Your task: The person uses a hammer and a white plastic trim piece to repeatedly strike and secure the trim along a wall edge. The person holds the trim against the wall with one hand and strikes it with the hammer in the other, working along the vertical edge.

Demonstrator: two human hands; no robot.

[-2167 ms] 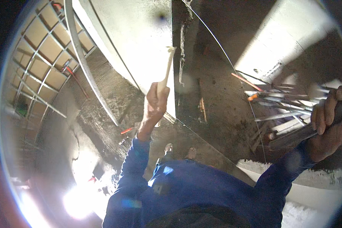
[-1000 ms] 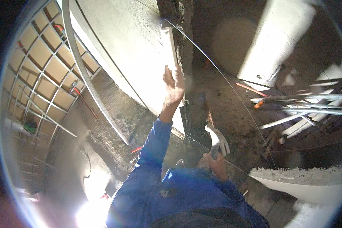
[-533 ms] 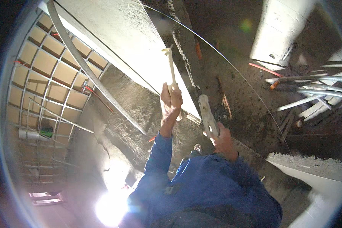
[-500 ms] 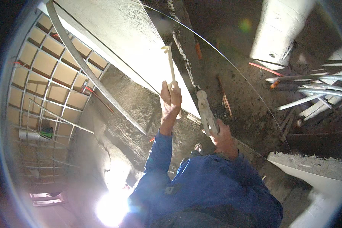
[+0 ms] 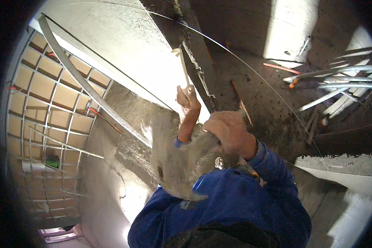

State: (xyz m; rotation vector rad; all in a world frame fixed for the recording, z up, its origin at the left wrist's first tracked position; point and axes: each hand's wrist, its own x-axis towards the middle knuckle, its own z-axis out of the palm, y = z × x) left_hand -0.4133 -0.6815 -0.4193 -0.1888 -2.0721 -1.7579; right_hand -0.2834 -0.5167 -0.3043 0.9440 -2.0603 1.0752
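Note:
My left hand (image 5: 189, 108) is closed around a long, pale, thin chisel-like bar (image 5: 183, 66). The bar's flared far end lies over the edge of the bright white slab (image 5: 132, 45). My right hand (image 5: 232, 131) is closed on the handle of a grey, dusty hammer (image 5: 166, 161). Motion smears the hammer, and its curved head hangs to the left of the right hand, above my left forearm and close to my body. The hammer covers part of that forearm.
A pale curved pipe (image 5: 80, 76) crosses the left side, before a grid of metal bars (image 5: 49, 99) over tan panels. A thin line (image 5: 252, 66) runs diagonally at right. Several pipes (image 5: 339, 84) lie at far right, beyond a white concrete edge (image 5: 339, 175).
My right hand has risen toward my body, and the hammer has swung up and left across the view. My left hand keeps its hold on the bar. The view has shifted slightly.

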